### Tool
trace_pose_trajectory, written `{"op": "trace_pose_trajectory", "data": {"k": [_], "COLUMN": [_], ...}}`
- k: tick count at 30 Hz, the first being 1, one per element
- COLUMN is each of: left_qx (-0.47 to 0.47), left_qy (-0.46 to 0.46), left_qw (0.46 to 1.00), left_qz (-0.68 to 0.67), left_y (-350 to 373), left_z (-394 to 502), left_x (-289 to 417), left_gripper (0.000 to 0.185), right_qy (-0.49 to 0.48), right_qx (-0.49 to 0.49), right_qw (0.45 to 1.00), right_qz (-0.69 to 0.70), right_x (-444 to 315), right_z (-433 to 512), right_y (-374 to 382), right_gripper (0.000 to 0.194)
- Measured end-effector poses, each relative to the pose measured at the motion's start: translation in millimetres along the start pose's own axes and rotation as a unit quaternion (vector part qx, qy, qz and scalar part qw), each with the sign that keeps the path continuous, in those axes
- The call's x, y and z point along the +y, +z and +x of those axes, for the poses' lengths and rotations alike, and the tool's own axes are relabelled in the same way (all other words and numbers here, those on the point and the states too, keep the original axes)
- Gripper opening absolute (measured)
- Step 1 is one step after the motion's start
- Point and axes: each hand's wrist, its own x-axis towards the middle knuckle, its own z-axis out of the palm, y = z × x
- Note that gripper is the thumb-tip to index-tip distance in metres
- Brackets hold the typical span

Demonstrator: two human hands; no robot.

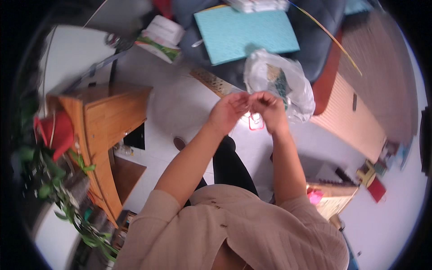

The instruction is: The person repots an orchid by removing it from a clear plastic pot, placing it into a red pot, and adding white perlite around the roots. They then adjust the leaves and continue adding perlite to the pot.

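Observation:
My left hand (229,109) and my right hand (270,108) meet in front of me at the middle of the view. Their fingers are bent, and the fingertips come together. Whatever may be pinched between them is too small and blurred to make out. Just below the fingertips shows a small red-edged item (256,122) with a pale ring-like part at its top. Whether it hangs from my fingers or lies further down, I cannot tell. Right behind my right hand stands an opened white plastic bag (302,89), with something green and tan inside.
A turquoise flat board or box (248,35) rests on a dark padded seat (317,57) ahead. Cartons (163,30) are at its left. A wooden cabinet (114,104), a red pot (55,130) and a trailing plant (60,189) flank my left; a thin yellow strip (332,37) arcs at upper right.

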Motion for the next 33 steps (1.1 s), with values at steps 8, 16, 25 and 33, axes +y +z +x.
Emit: {"op": "trace_pose_trajectory", "data": {"k": [8, 16, 25, 33], "left_qx": [-0.023, -0.050, 0.211, 0.189], "left_qy": [0.210, 0.482, 0.582, 0.717], "left_qw": [0.961, 0.816, 0.710, 0.573], "left_qz": [-0.180, -0.316, -0.334, -0.349], "left_y": [20, -33, -105, -140], "left_z": [-127, -315, -495, -611], "left_x": [51, 107, 117, 180], "left_gripper": [0.029, 0.019, 0.018, 0.021], "right_qy": [-0.405, -0.550, -0.568, -0.614], "right_qx": [-0.194, -0.400, -0.525, -0.482], "right_qw": [0.737, 0.534, 0.504, 0.523], "right_qz": [-0.505, -0.503, -0.385, -0.342], "right_x": [-48, -57, -20, -74], "right_z": [-61, -164, -248, -282], "right_y": [176, 367, 521, 683], "right_gripper": [0.018, 0.021, 0.007, 0.029]}}
